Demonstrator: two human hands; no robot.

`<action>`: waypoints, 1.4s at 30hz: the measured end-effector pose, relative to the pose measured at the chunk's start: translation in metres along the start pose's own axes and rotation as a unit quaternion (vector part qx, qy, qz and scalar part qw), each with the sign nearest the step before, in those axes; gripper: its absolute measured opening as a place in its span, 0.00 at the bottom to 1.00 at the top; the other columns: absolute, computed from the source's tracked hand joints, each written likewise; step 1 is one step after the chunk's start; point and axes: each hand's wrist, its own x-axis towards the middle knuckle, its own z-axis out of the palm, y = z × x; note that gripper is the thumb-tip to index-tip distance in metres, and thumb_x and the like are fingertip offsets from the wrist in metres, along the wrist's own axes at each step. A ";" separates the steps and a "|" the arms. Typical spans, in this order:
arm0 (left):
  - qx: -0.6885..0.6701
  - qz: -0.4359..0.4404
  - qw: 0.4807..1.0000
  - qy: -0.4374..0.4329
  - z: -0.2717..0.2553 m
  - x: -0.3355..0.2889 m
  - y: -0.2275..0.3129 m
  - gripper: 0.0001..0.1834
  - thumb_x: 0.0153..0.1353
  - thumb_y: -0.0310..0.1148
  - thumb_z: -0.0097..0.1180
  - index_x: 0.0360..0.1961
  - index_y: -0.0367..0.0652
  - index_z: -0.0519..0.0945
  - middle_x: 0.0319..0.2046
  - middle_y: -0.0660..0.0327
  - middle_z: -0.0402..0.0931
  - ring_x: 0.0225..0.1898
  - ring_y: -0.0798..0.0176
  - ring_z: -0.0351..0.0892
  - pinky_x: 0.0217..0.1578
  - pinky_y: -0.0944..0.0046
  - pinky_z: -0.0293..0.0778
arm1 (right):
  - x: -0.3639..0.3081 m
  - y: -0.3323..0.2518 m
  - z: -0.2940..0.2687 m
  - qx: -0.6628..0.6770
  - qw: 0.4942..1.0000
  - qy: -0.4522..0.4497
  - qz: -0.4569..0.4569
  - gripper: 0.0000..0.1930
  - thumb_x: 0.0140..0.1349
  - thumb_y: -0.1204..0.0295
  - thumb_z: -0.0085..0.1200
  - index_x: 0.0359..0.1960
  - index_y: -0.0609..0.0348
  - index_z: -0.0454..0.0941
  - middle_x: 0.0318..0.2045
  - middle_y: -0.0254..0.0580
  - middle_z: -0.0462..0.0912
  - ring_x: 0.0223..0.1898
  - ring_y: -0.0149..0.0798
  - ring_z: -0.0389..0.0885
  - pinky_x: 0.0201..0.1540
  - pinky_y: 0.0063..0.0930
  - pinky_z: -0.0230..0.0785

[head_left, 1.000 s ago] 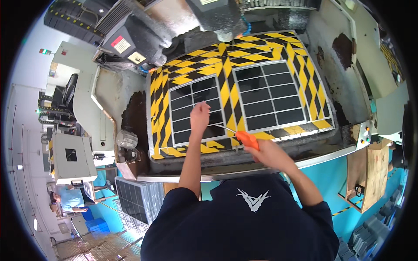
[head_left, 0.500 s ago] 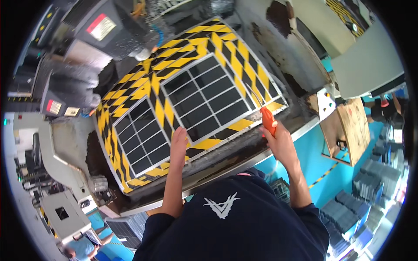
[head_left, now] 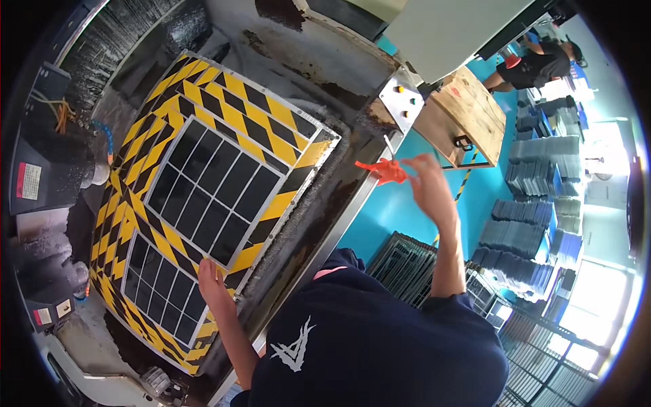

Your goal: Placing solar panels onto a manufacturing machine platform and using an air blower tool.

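Observation:
My left hand (head_left: 213,281) lies with its fingers stretched out at the near edge of a board with yellow and black stripes (head_left: 274,127), beside two black panels. The larger black panel (head_left: 207,186) and the smaller black panel (head_left: 159,288) are divided by pale grid lines. Over to the right, an orange air blow gun (head_left: 384,171) with a thin metal nozzle is at the machine's front rim. Close beside it is my right hand (head_left: 430,190), raised, its fingers parted and curved, seemingly just off the gun's handle.
A control plate with buttons (head_left: 400,100) stands at the machine's right corner, near a wooden box (head_left: 461,115). Wire racks (head_left: 400,268) and stacks of flat sheets (head_left: 512,227) stand on the right. Another person (head_left: 539,68) is at the far right. Dark machine heads (head_left: 51,163) flank the board.
My view has turned to the right. The air blow gun, gripped over the board before, is now at the machine's rim, and my right hand has loosened from it. My left hand stays by the board.

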 end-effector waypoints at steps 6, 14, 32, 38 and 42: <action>-0.048 -0.006 0.998 -0.034 -0.013 0.001 0.004 0.32 0.78 0.39 0.48 0.75 0.32 0.59 0.71 0.49 0.66 0.74 0.55 0.64 0.74 0.57 0.58 | 0.097 0.027 0.004 0.014 0.989 0.145 0.017 0.17 0.71 0.73 0.51 0.59 0.57 0.81 0.40 0.56 0.76 0.40 0.58 0.80 0.47 0.46 0.72; 0.060 0.041 0.997 -0.029 -0.023 -0.043 0.007 0.31 0.79 0.34 0.46 0.77 0.36 0.56 0.71 0.52 0.67 0.74 0.57 0.65 0.71 0.61 0.63 | 0.155 0.054 0.035 0.037 0.990 0.133 0.036 0.16 0.66 0.77 0.52 0.52 0.60 0.87 0.39 0.58 0.80 0.42 0.59 0.81 0.47 0.48 0.74; -0.029 -0.090 0.994 0.053 0.009 -0.018 0.004 0.44 0.74 0.70 0.34 0.64 0.36 0.71 0.56 0.49 0.78 0.60 0.54 0.77 0.65 0.52 0.71 | -0.011 -0.150 0.139 0.334 0.911 -0.128 -0.203 0.07 0.69 0.80 0.56 0.47 0.65 0.81 0.40 0.48 0.82 0.42 0.45 0.81 0.48 0.33 0.73; 0.041 -0.129 0.989 0.057 0.015 0.004 0.010 0.46 0.61 0.82 0.43 0.34 0.42 0.76 0.32 0.63 0.72 0.36 0.66 0.71 0.44 0.65 0.71 | -0.023 -0.116 0.173 0.230 0.920 -0.148 -0.280 0.12 0.66 0.84 0.53 0.49 0.64 0.79 0.44 0.53 0.80 0.49 0.57 0.76 0.54 0.46 0.68; 0.064 -0.134 0.988 0.050 0.017 0.005 0.016 0.41 0.66 0.75 0.46 0.32 0.41 0.78 0.31 0.60 0.73 0.34 0.64 0.72 0.42 0.64 0.70 | -0.018 -0.115 0.179 0.232 0.909 -0.116 -0.326 0.11 0.69 0.81 0.53 0.51 0.65 0.80 0.44 0.52 0.80 0.46 0.52 0.79 0.48 0.41 0.71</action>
